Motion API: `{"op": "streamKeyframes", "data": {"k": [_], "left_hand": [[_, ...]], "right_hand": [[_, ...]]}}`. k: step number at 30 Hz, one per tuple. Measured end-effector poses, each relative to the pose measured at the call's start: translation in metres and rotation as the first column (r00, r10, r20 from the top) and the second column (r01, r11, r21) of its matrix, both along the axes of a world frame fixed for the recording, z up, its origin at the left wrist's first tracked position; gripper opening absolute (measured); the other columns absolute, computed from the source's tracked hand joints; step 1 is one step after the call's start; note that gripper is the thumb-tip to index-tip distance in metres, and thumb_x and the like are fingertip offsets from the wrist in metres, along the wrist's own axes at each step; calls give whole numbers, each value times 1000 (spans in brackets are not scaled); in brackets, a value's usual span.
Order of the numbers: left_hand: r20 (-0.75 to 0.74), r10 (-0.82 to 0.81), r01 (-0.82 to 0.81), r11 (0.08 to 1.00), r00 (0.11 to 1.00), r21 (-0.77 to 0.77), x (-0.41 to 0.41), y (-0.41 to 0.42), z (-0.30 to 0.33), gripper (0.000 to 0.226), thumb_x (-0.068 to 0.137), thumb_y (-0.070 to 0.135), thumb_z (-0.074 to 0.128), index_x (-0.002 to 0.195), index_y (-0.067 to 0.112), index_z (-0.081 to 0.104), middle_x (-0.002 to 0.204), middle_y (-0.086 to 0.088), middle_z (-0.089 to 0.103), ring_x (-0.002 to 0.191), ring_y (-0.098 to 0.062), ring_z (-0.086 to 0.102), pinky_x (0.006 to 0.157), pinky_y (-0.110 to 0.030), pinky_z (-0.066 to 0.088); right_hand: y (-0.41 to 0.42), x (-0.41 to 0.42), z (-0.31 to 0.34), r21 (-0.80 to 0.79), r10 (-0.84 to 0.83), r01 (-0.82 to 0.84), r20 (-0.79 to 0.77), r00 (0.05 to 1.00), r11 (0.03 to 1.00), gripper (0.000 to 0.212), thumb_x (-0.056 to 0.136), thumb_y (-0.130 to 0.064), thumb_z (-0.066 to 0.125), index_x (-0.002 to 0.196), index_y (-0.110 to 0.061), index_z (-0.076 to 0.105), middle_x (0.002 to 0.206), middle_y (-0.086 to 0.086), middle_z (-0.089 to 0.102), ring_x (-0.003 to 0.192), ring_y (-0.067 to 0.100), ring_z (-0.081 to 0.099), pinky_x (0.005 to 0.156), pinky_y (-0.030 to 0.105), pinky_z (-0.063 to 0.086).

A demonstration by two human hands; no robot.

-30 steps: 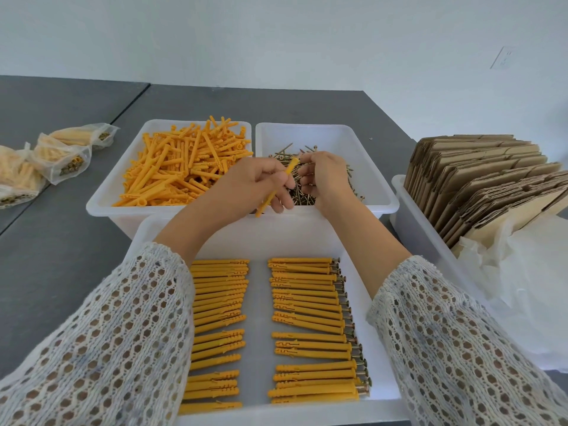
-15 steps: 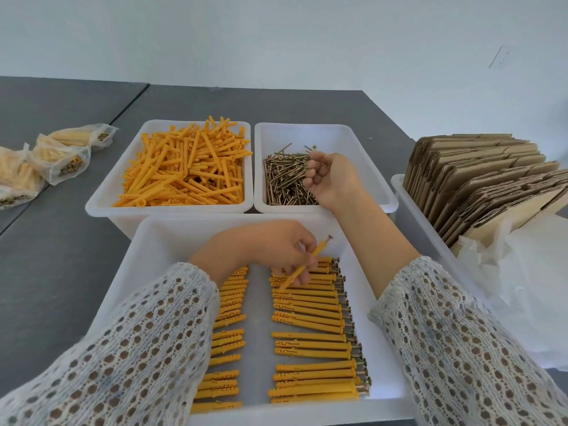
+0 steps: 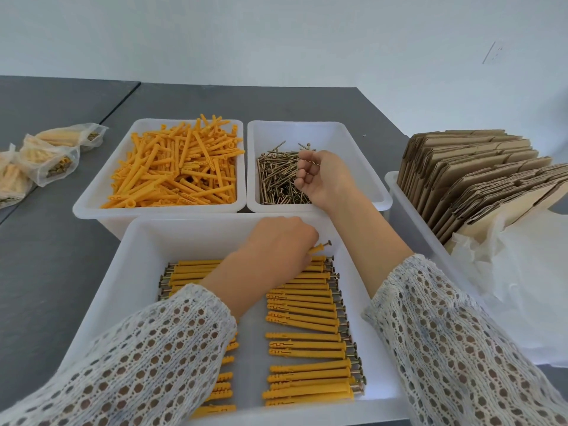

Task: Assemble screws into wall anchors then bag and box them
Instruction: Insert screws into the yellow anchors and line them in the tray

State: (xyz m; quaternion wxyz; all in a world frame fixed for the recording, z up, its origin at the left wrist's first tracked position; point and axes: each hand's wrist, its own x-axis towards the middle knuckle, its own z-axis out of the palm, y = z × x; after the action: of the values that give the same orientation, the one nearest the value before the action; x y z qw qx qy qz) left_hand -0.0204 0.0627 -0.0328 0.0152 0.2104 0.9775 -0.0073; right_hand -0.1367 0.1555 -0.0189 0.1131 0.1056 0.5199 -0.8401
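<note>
Two hands work: the left hand (image 3: 282, 244) pinches an assembled anchor (image 3: 318, 248) at the front tray's (image 3: 147, 259) far right corner, the right hand (image 3: 319, 176) grips screws (image 3: 276, 179) above their bin; dropped carelessly, it could disorder the row.
</note>
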Motion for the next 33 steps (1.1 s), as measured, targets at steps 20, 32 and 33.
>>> {"op": "streamKeyframes", "data": {"k": [20, 32, 33], "left_hand": [[-61, 117, -128, 969, 991, -213, 11, 20, 8, 22, 94, 24, 65, 91, 27, 43, 70, 3, 30, 78, -19, 42, 65, -32, 30], [-130, 113, -106, 993, 985, 58, 1, 2, 3, 23, 95, 47, 57, 91, 24, 56, 79, 6, 45, 81, -20, 53, 65, -32, 34], [-141, 124, -108, 987, 982, 117, 0, 0, 5, 23, 95, 47, 56, 90, 25, 60, 79, 7, 51, 81, -19, 56, 64, -32, 37]], "right_hand": [[-3, 2, 2, 42, 9, -9, -6, 1000, 999, 27, 97, -4, 34, 88, -6, 59, 53, 1, 54, 44, 13, 45, 44, 23, 41], [-15, 9, -7, 698, 239, 48, -308, 921, 714, 28, 94, -6, 38, 79, -10, 62, 65, 5, 61, 51, 13, 53, 47, 21, 46], [-15, 9, -8, 707, 236, 66, -320, 918, 704, 28, 94, -6, 39, 78, -10, 62, 66, 6, 61, 53, 13, 54, 50, 21, 46]]}}
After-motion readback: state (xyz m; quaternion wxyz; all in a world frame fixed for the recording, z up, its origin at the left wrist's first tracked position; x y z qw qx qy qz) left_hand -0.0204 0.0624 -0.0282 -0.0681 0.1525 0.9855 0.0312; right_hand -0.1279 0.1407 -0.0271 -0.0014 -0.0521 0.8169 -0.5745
